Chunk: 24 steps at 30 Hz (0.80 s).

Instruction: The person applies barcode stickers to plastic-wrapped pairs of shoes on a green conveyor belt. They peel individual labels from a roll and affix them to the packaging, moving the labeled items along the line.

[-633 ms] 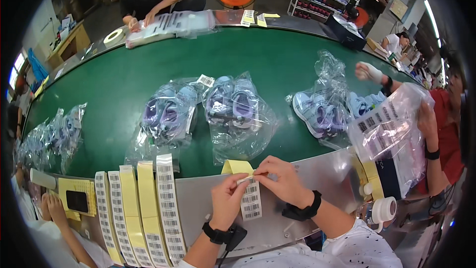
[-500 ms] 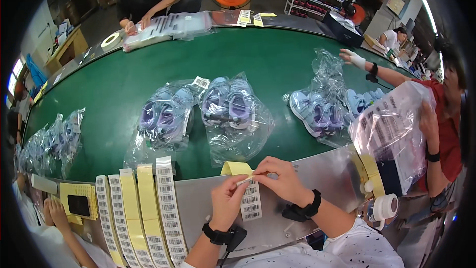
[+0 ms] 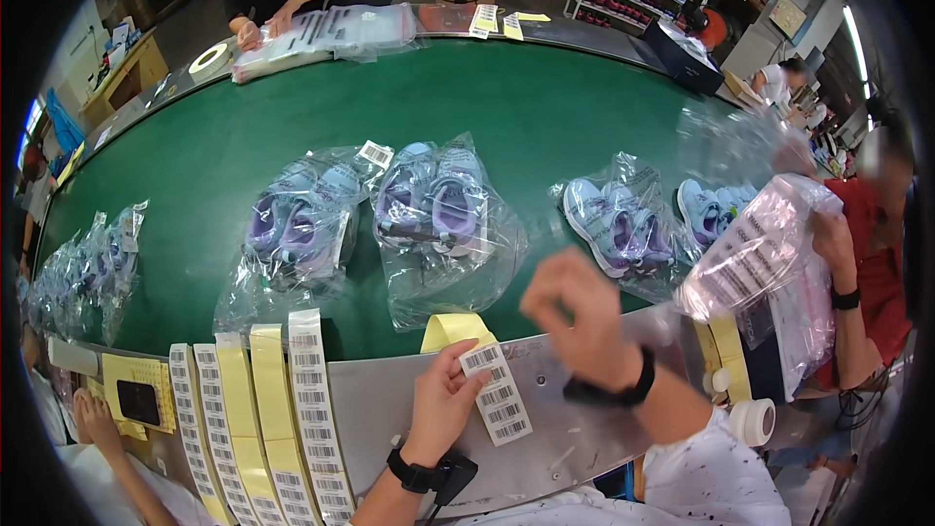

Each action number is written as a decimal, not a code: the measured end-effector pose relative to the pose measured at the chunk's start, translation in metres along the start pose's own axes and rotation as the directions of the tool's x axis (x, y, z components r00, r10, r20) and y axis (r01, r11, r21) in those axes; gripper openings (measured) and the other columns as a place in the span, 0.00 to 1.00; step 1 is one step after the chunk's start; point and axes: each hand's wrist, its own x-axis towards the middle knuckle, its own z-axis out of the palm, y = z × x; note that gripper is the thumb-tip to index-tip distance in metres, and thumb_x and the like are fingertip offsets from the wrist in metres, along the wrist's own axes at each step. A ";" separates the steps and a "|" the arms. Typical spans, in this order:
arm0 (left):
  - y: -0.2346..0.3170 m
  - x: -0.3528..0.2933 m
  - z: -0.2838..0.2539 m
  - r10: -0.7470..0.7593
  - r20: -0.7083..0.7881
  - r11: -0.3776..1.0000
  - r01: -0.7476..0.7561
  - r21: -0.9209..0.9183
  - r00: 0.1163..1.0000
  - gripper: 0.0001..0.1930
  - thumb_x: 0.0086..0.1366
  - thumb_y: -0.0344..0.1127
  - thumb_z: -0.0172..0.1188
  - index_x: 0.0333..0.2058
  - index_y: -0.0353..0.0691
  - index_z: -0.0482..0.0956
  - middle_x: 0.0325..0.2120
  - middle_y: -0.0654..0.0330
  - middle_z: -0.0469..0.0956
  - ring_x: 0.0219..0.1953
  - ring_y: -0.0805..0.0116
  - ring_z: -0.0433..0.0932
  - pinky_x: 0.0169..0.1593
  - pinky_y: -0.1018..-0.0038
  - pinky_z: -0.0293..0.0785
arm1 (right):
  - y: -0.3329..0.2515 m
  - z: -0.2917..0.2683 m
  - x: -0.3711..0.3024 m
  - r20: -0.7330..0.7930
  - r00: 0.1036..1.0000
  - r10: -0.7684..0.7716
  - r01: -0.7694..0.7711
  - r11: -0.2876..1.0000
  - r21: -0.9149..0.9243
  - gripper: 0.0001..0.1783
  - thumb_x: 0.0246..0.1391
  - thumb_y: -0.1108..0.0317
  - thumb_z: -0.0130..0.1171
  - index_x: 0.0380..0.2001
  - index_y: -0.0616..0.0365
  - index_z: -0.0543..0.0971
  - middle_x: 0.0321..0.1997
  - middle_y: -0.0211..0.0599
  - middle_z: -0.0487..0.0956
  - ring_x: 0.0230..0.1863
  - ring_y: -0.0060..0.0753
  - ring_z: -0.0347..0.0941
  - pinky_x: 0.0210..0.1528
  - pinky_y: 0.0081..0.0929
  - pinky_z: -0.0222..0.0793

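Note:
My left hand [image 3: 440, 407] is closed, pinching a strip of white barcode labels [image 3: 499, 399] on yellow backing between thumb and fingers. The strip's yellow end [image 3: 454, 328] curls up behind it at the belt's near edge. My right hand [image 3: 575, 304] is raised to the right of the strip, over the edge of the green belt. Its fingers are curled and blurred, and whatever they may hold does not show. Beyond my hands, two pairs of light blue and purple shoes lie in clear plastic bags, one pair [image 3: 433, 200] straight ahead and another [image 3: 304, 214] to its left.
Several label strips [image 3: 317, 419] lie side by side on the metal ledge [image 3: 385, 394], left of me. A phone [image 3: 139, 402] rests on yellow sheets. More bagged shoes [image 3: 618, 224] are on the belt [image 3: 545, 107]. At the right, a co-worker in red handles plastic bags [image 3: 760, 253].
My right hand has left the strip and risen to the right and away from me. My left hand still holds the strip, now tilted. The co-worker at the right has drawn the outstretched hand back.

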 end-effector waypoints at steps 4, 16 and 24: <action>0.005 0.000 0.006 0.019 -0.029 0.999 -0.020 -0.026 0.999 0.21 0.62 0.19 0.57 0.54 0.30 0.68 0.43 0.54 0.79 0.44 0.72 0.79 0.46 0.77 0.76 | 0.032 0.001 0.056 0.230 0.971 -0.060 0.034 0.993 0.116 0.03 0.49 0.76 0.59 0.29 0.63 0.76 0.30 0.39 0.75 0.31 0.42 0.72 0.33 0.31 0.68; 0.015 -0.002 0.006 0.033 -0.080 0.999 -0.035 -0.030 0.996 0.20 0.64 0.23 0.55 0.55 0.36 0.68 0.43 0.60 0.76 0.44 0.74 0.75 0.47 0.79 0.72 | 0.031 0.040 -0.029 0.368 0.918 -0.145 0.129 0.989 0.070 0.06 0.48 0.72 0.60 0.31 0.63 0.77 0.37 0.37 0.73 0.40 0.40 0.72 0.42 0.33 0.69; 0.017 0.001 0.020 0.078 -0.160 0.995 -0.067 0.075 0.984 0.20 0.65 0.28 0.59 0.55 0.34 0.68 0.42 0.59 0.76 0.41 0.73 0.75 0.43 0.78 0.72 | 0.023 0.013 -0.004 0.281 0.907 -0.315 0.254 0.939 0.232 0.04 0.45 0.76 0.57 0.26 0.64 0.73 0.36 0.43 0.70 0.39 0.44 0.69 0.40 0.34 0.68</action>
